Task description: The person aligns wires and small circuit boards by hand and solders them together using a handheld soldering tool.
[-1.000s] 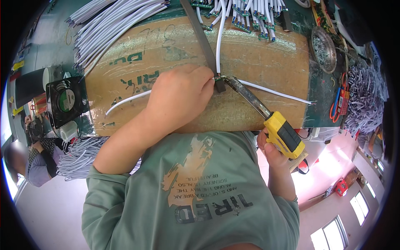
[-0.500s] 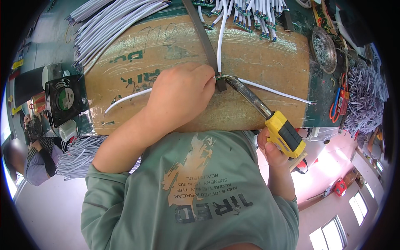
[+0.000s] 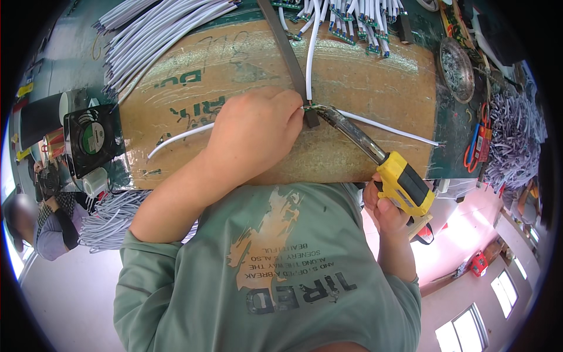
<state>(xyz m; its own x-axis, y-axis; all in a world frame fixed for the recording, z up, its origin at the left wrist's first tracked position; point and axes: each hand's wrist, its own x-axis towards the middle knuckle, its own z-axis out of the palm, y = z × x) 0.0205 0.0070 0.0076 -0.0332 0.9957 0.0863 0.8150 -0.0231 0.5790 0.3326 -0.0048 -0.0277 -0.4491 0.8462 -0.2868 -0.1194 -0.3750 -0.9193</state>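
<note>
My left hand (image 3: 255, 129) is closed in a pinch on a white cable (image 3: 182, 139), whose other end sticks out to the left beneath the hand. Just past my fingertips, a small green circuit board (image 3: 309, 107) sits by the lower end of a dark flat bar (image 3: 287, 53). Another white cable (image 3: 309, 64) comes down to this spot from above, and a third cable (image 3: 387, 127) runs off to the right behind the iron. In my right hand (image 3: 386, 212) is a yellow and black soldering iron (image 3: 404, 183), its tip close to the board; exact contact cannot be made out.
Cardboard (image 3: 375, 82) covers the bench's middle. White cables (image 3: 158, 41) lie back left; cables with green boards (image 3: 363, 23) lie back right. A black fan (image 3: 91, 141) stands left, a metal dish (image 3: 455, 70) right. Another person (image 3: 56, 229) sits far left.
The soldering iron's handle has shifted slightly to the right with my right hand, and its tip has moved a little. My left hand stays in place.
</note>
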